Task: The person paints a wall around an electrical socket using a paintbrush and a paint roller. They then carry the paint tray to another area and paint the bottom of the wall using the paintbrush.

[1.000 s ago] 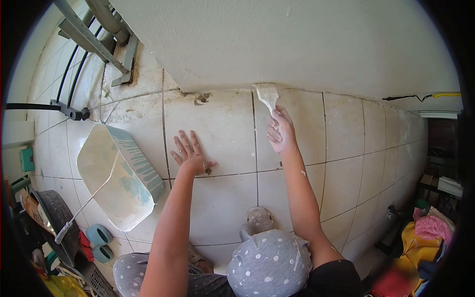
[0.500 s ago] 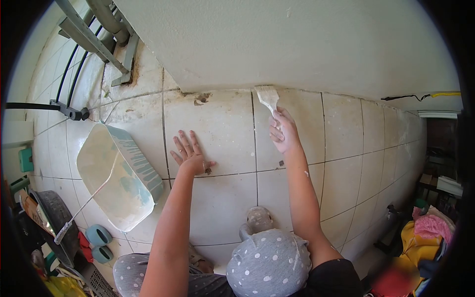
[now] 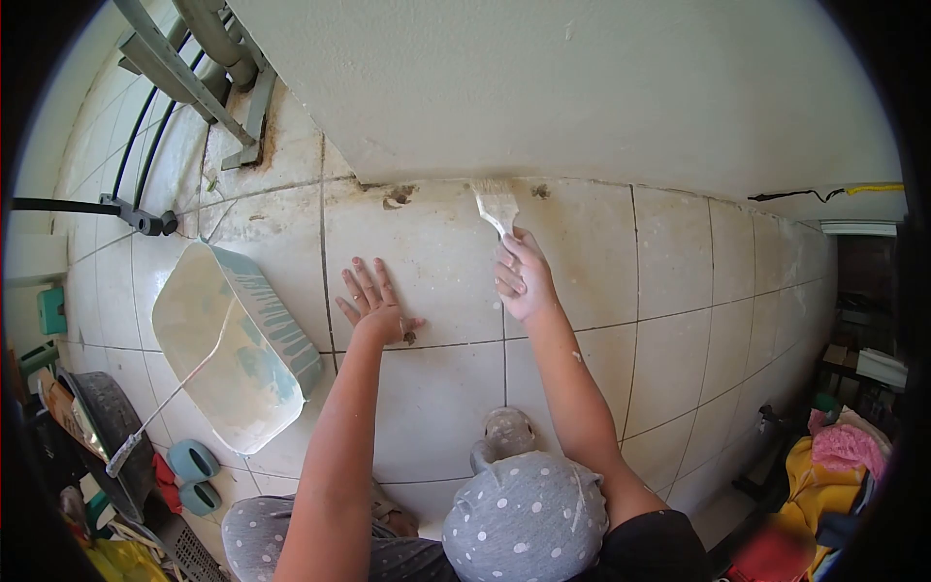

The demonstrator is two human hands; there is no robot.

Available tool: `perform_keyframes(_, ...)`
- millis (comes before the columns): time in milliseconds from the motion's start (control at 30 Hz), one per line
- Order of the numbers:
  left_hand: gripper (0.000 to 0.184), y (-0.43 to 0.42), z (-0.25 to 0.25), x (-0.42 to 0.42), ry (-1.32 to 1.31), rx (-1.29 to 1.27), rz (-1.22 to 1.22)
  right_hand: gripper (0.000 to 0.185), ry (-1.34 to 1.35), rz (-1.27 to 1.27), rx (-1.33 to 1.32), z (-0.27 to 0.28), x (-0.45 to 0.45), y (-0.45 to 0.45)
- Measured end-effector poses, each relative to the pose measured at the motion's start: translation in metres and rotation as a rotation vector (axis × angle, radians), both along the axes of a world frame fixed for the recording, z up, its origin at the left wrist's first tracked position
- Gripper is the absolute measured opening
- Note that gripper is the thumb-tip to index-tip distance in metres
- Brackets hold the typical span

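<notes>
My right hand (image 3: 524, 275) is closed round the handle of a paintbrush (image 3: 497, 205), whose pale bristles meet the foot of the white wall (image 3: 582, 87) where it joins the floor. My left hand (image 3: 374, 307) lies flat on the tiled floor (image 3: 427, 398) with its fingers spread, holding nothing. To the left of that hand stands a paint tray (image 3: 199, 335), smeared with pale paint and dripped down its side. A paint roller frame (image 3: 179, 388) leans across the tray.
Grey pipes and a metal bracket (image 3: 242, 145) stand at the upper left, near a black rack (image 3: 145, 218). Blue-green slippers (image 3: 197, 475) and a black basin (image 3: 112, 427) are at lower left. Cloths (image 3: 824, 475) pile up at lower right. Brown stains mark the floor by the wall.
My right hand has moved left along the wall's base with the paintbrush, uncovering a brown floor stain to its right. My left hand stays in place.
</notes>
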State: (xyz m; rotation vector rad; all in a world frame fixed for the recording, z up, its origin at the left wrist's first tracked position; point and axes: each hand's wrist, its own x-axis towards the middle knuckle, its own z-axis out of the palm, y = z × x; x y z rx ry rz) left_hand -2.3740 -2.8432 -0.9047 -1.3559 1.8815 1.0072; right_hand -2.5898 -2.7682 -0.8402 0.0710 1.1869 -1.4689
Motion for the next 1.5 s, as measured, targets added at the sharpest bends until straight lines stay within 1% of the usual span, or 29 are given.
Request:
perform_keyframes(100, 0.138, 0.000, 0.000, 0.001, 0.007, -0.006, -0.004, 0.020, 0.025, -0.020, -0.012, 0.006, 0.002, -0.022)
perform_keyframes(167, 0.135, -0.001, 0.003, 0.000, -0.004, 0.016, -0.019, 0.020, 0.052, -0.028, -0.012, 0.017, 0.005, -0.027)
perform_keyframes(333, 0.134, -0.003, 0.008, -0.002, -0.025, 0.029, -0.032, 0.019, 0.067, -0.028, -0.067, 0.036, 0.021, -0.009)
perform_keyframes(433, 0.135, -0.003, 0.007, -0.003, -0.035, 0.023, -0.033, 0.020, 0.013, -0.032, -0.072, 0.032, 0.031, 0.006)
perform_keyframes(500, 0.136, -0.003, 0.006, -0.003, -0.039, 0.024, -0.034, 0.021, -0.008, -0.007, -0.029, 0.022, 0.031, 0.009)
perform_keyframes(567, 0.137, -0.003, 0.005, -0.003, -0.034, 0.016, -0.033, 0.021, -0.030, -0.003, 0.008, 0.014, 0.036, 0.005)
perform_keyframes(833, 0.139, -0.001, 0.001, -0.003, -0.029, -0.003, -0.004, 0.018, -0.049, 0.018, -0.033, -0.009, 0.042, -0.034)
perform_keyframes(933, 0.139, -0.001, 0.001, -0.002, -0.027, -0.002, -0.007, 0.017, -0.050, -0.027, -0.055, -0.003, 0.043, -0.051)
perform_keyframes(1033, 0.138, 0.000, -0.001, -0.001, -0.022, -0.003, -0.012, 0.016, -0.079, -0.018, -0.162, -0.001, 0.040, -0.052)
perform_keyframes(1133, 0.138, 0.000, -0.001, 0.000, -0.015, -0.003, -0.006, 0.015, -0.082, -0.007, -0.188, 0.016, 0.043, -0.026)
perform_keyframes(1233, 0.137, 0.000, -0.001, -0.001, -0.012, -0.008, -0.009, 0.016, 0.001, 0.001, -0.191, 0.031, 0.037, 0.009)
perform_keyframes(1300, 0.137, 0.000, -0.002, 0.000, -0.007, -0.011, -0.011, 0.020, 0.098, -0.010, -0.111, 0.033, 0.021, 0.028)
perform_keyframes(1333, 0.138, 0.000, -0.003, 0.000, -0.009, -0.009, -0.012, 0.025, 0.172, -0.021, -0.043, 0.035, 0.013, 0.036)
perform_keyframes(1367, 0.138, 0.000, -0.002, 0.000, -0.010, -0.007, -0.013, 0.025, 0.249, -0.039, 0.045, 0.037, 0.003, 0.042)
perform_keyframes(1433, 0.138, -0.001, -0.002, 0.000, -0.014, -0.006, -0.015, 0.022, 0.366, -0.050, 0.082, 0.040, -0.014, 0.051)
perform_keyframes(1500, 0.138, -0.001, 0.000, -0.001, -0.016, -0.009, -0.015, 0.021, 0.364, -0.047, 0.150, 0.045, -0.031, 0.053)
